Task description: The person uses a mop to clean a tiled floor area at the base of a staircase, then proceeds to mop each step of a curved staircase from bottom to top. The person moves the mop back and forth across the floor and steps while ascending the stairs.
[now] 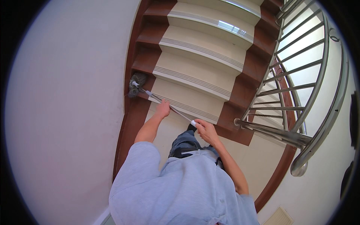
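A mop with a slim metal handle (180, 113) slants across the foot of a staircase. My left hand (163, 108) grips its middle, and my right hand (206, 130) is closed around the handle near its white upper end (193, 123). The grey string mop head (137, 81) rests at the left end of the lowest step, on the dark red border against the wall's skirting. A white plastic fitting (135, 84) shows on top of the strands. Both hands are above the landing floor, close to the front edge of that step.
Cream stair treads (194, 67) with grooved edges rise away from me. A white wall (70, 107) bounds the left side. Metal railings (302, 87) run along the right, ending in a rounded handrail tip (299, 168). A vent-like panel (278, 216) is set low at the bottom right.
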Motion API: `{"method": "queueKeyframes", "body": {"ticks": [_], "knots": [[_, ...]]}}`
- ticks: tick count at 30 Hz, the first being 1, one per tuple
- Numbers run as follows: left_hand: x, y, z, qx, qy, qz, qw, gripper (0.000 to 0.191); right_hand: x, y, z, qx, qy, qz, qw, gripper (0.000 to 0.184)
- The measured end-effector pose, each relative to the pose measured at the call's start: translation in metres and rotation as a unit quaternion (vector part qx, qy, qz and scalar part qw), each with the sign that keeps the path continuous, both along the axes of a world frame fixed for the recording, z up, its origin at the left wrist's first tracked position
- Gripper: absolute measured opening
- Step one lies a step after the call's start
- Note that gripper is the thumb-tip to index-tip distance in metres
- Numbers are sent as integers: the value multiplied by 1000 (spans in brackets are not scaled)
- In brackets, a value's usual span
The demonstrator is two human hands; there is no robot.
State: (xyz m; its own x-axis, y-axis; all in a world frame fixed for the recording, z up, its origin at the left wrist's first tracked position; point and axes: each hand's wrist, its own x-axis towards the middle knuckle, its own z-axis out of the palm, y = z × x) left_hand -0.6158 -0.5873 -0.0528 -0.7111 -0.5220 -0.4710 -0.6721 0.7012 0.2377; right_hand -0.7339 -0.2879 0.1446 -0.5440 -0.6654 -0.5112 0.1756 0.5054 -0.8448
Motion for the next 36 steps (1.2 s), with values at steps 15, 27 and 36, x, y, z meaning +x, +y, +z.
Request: {"method": "queueKeyframes", "body": {"ticks": [15, 27, 36], "knots": [[-43, 95, 10, 122, 110, -66, 984, 25, -14, 156, 128, 60, 80, -117, 988, 28], [-116, 333, 17, 230, 137, -290, 919, 17, 48, 333, 277, 194, 181, -271, 925, 21], [-151, 483, 45, 340, 145, -401, 838, 20, 109, 369, 344, 281, 215, -320, 879, 21]]}}
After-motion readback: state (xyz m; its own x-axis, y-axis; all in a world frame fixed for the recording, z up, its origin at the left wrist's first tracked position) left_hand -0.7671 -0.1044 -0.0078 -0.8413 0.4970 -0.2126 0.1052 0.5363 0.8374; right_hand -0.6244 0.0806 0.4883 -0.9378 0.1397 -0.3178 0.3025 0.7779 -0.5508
